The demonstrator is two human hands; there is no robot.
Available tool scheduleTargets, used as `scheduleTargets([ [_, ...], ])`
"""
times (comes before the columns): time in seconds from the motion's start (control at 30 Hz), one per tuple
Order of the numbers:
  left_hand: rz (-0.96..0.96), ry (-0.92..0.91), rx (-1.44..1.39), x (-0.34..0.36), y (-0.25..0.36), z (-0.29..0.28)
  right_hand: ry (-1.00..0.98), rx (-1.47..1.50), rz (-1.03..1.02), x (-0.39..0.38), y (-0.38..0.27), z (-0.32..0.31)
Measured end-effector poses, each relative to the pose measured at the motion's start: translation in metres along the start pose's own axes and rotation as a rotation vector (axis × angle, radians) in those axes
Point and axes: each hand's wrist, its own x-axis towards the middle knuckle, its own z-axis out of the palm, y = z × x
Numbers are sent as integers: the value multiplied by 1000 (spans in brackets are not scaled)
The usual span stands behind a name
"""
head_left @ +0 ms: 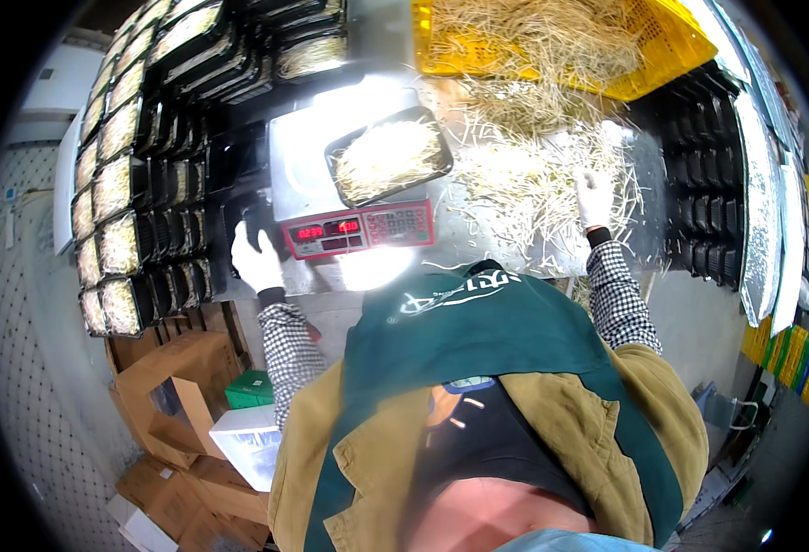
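My left hand (257, 261), in a white glove, is beside the left edge of a digital scale (305, 179) with a red front panel. Its fingers are apart, next to dark trays, and I see nothing held in them. On the scale's metal plate lies a black plastic tray (443, 167) filled with pale bean sprouts (390, 158). My right hand (595, 198), also white-gloved, reaches into the right side of a loose pile of sprouts (524, 179) on the metal table. Its fingers point forward and look slightly apart; sprouts lie around the fingertips.
Stacks of sprout-filled black trays (119, 189) rise at the left. A yellow crate (671, 46) of sprouts stands at the far right, its contents spilling onto the table. Nested black trays (703, 175) line the right side. Cardboard boxes (179, 386) sit low at the left.
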Motion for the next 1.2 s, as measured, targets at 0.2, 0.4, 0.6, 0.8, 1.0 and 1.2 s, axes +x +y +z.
scheduleTargets([
  [0.2,-174,-416,510,-25,-52,44,-232,173,-89,-19,-18,19],
  [0.4,-293,-430,534,-7,-58,53,-155,-42,-384,8,-37,54],
  [0.6,-232,-380,441,12,-54,47,-402,10,-419,23,-19,54],
  [0.8,-391,-222,277,3,-49,43,-502,-45,-281,37,-31,27],
  [1.0,-419,-209,219,9,-33,38,-525,-23,-250,71,-14,-8],
  [1.2,-314,-111,189,2,-46,49,-479,242,-215,121,-46,-62],
])
